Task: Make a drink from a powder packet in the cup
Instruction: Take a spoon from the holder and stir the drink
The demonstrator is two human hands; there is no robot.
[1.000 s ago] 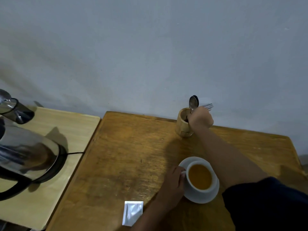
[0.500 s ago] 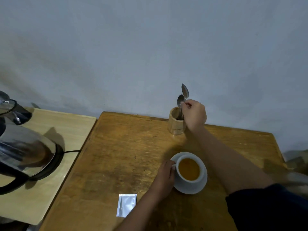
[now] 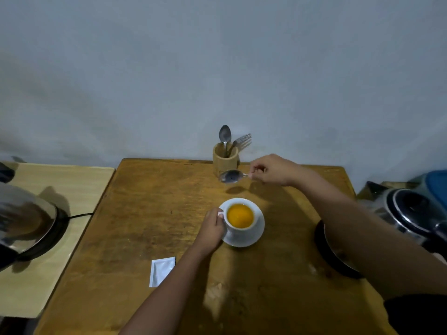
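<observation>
A worn wooden bench (image 3: 150,213) is seen against a bare grey wall. One white cup (image 3: 239,217) of orange drink is set on one saucer (image 3: 258,234), its handle gripped by the left hand (image 3: 212,228). One spoon (image 3: 231,176) is held above the bench by the closed right hand (image 3: 271,170). One spoon and one fork are left in a wooden holder (image 3: 225,158). One silver packet (image 3: 160,270) lies near the left forearm. A kettle (image 3: 26,221) is seen beside the bench.

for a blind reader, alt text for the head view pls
The right hand holds a spoon above a white cup of orange drink, steadied by the left hand. A packet lies on the wooden table.
</observation>
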